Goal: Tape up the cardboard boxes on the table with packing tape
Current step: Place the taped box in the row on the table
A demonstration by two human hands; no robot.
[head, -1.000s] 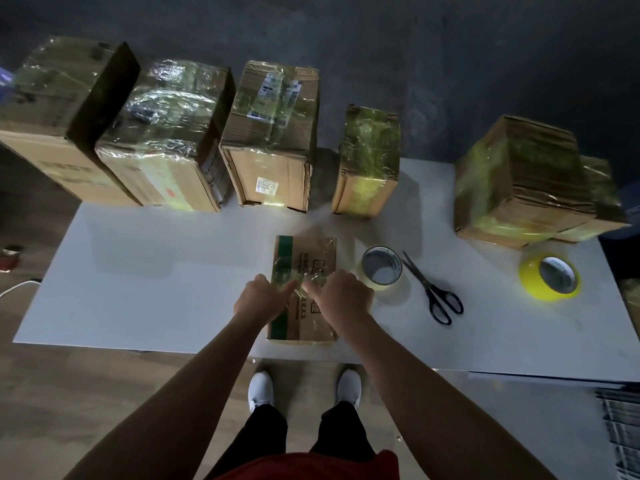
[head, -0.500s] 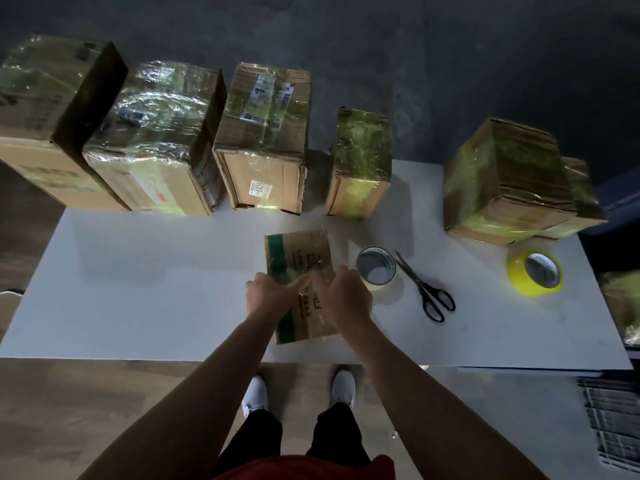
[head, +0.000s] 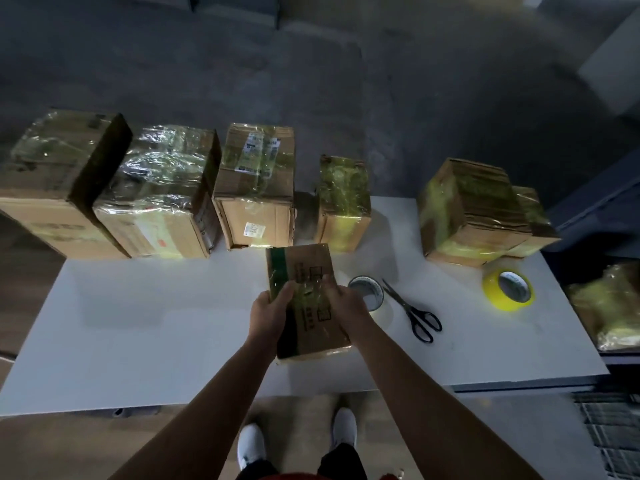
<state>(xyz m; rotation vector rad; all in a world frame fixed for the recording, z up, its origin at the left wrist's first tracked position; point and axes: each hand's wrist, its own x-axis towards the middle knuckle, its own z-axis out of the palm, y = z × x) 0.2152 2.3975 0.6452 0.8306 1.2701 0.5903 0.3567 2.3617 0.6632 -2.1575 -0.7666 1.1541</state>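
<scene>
a: where's the box being taped?

b: the small cardboard box [head: 304,268] is dead centre near the front edge of the white table [head: 156,323], held between both hands. a green stripe runs down its left side and a glossy band of tape crosses its top.

a: how are the hands set?

b: the left hand [head: 272,311] grips the box's 9 o'clock edge, thumb on top, fingers curled round the side. the right hand [head: 349,306] holds the 3 o'clock edge, fingers bent over the top face onto the tape.

a: is it flat on the table?

b: it looks tilted. i can't tell whether its near end touches the table.

a: and the tools?

b: at 3 o'clock from the box, just beside the right hand, lies a clear tape roll [head: 367,292]. black scissors [head: 410,308] lie just past it, blades closed. farther out at 3 o'clock sits a yellow tape roll [head: 498,299].

a: other boxes?

b: a row along the far edge: a large box [head: 52,202] at 10 o'clock, a plastic-wrapped box [head: 156,202] beside it, a labelled box [head: 256,195] at 11, a small yellowish box [head: 343,202] at 12, and a wrapped pair [head: 474,209] at 2.
</scene>
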